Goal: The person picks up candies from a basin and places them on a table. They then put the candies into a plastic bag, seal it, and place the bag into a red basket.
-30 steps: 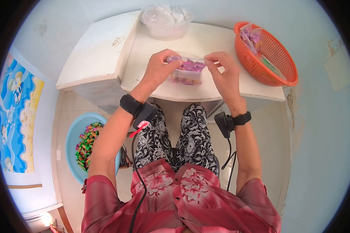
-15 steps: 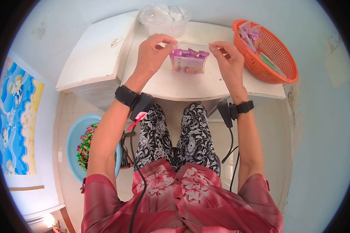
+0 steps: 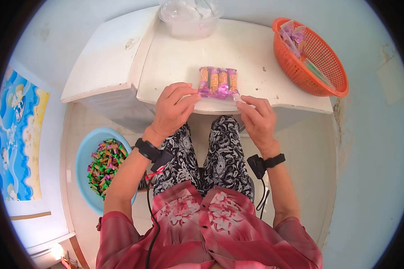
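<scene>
A clear plastic bag (image 3: 218, 81) of small purple-wrapped snack bars lies on the white table near its front edge. Several bars sit side by side in it, orange and yellow showing through their wrappers. The bag's loose end points toward me. My left hand (image 3: 176, 107) pinches that end at the left corner, thumb against fingers. At the right corner, my right hand (image 3: 258, 119) has its fingers closed on the same clear film. Both wrists wear black straps with small black devices.
An orange plastic basket (image 3: 280, 51) with packed bags stands at the table's right. At the back is a clear tub (image 3: 191, 28) of plastic bags. A light-blue basin (image 3: 83, 168) of green, orange and purple wrapped snacks sits on the floor at left. Cables hang from both wrists.
Both hands have come down toward my body. The bag, earlier upright and held by its top edge, now lies flat with that edge toward me.
</scene>
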Motion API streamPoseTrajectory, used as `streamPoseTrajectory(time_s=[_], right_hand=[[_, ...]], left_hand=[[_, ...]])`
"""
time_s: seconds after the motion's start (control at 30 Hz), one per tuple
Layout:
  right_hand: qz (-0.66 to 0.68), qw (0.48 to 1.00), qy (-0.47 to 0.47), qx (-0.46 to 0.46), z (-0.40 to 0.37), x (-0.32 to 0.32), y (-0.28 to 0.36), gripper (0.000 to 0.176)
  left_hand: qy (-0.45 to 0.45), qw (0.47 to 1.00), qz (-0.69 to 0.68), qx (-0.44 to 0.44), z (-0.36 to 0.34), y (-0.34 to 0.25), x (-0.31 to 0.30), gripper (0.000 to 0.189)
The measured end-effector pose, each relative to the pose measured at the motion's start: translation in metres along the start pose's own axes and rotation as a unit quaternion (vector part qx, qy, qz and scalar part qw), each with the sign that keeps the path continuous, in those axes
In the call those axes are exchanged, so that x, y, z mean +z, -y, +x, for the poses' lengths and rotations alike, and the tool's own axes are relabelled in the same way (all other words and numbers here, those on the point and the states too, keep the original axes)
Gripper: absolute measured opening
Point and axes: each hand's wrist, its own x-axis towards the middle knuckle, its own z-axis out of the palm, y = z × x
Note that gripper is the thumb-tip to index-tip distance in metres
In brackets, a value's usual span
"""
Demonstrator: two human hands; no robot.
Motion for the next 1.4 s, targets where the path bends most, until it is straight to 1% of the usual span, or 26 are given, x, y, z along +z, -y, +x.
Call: streamPoseTrajectory(time_s=[0.07, 0.17, 0.23, 0.37, 0.53, 0.63, 0.73, 0.83, 1.03, 1.13, 1.27, 1.4], right_hand=[[-0.012, 1.000, -0.023, -0.001, 0.000, 0.005, 0.001, 0.032], [-0.054, 0.998, -0.024, -0.001, 0.008, 0.002, 0.012, 0.033], [-0.056, 0.998, -0.027, -0.008, 0.008, 0.005, 0.013, 0.033], [-0.057, 0.997, -0.029, -0.042, 0.007, 0.009, 0.006, 0.031], [-0.040, 0.998, -0.033, -0.042, 0.007, 0.013, 0.007, 0.028], [-0.037, 0.998, -0.036, -0.038, 0.005, 0.014, 0.009, 0.028], [-0.040, 0.998, -0.034, -0.029, 0.004, 0.014, 0.011, 0.028], [-0.049, 0.997, -0.040, -0.032, 0.004, 0.013, 0.011, 0.028], [-0.056, 0.997, -0.044, -0.031, -0.002, 0.013, 0.011, 0.031], [-0.058, 0.997, -0.039, -0.028, -0.003, 0.012, 0.012, 0.032], [-0.058, 0.997, -0.042, -0.031, -0.001, 0.010, 0.012, 0.032], [-0.067, 0.997, -0.032, -0.015, -0.002, 0.010, 0.014, 0.035]], left_hand=[[-0.009, 1.000, 0.022, 0.012, 0.002, -0.004, -0.001, 0.032], [-0.003, 0.998, 0.041, 0.042, 0.009, -0.013, -0.002, 0.036], [0.004, 0.997, 0.046, 0.059, 0.010, -0.013, 0.001, 0.037], [-0.001, 0.996, 0.039, 0.078, 0.010, -0.013, 0.002, 0.031], [0.009, 0.997, 0.030, 0.075, 0.011, -0.014, 0.000, 0.022], [0.011, 0.996, 0.037, 0.074, 0.011, -0.015, 0.002, 0.021], [0.015, 0.998, 0.032, 0.058, 0.008, -0.015, 0.005, 0.022], [0.023, 0.997, 0.036, 0.062, 0.005, -0.014, 0.006, 0.028], [-0.030, 0.997, 0.057, 0.042, 0.008, -0.034, 0.015, 0.038], [-0.010, 0.997, 0.046, 0.057, 0.008, -0.037, 0.023, 0.037], [-0.013, 0.997, 0.047, 0.061, 0.010, -0.037, 0.027, 0.032], [-0.012, 0.997, 0.042, 0.067, 0.010, -0.033, 0.028, 0.026]])
